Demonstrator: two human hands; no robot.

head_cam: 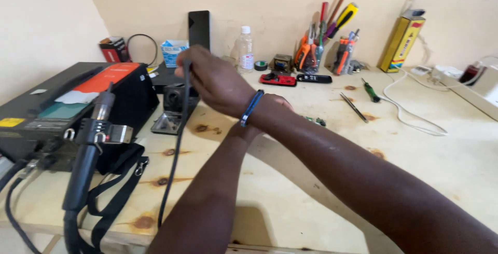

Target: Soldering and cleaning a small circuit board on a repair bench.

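Gripping: our right hand (215, 80) clenched on soldering iron (185, 72), above iron stand (174, 110)
Left hand (275, 106): behind right wrist, state unclear
Tip: we lower iron straight, cord (174, 166) slack

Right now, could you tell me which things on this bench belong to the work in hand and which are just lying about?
In hand:
right hand gripping the soldering iron handle
its black cable
iron stand
left hand, mostly hidden, by a small circuit board

Lying about:
clear bottle
yellow box
green screwdriver
hot-air wand
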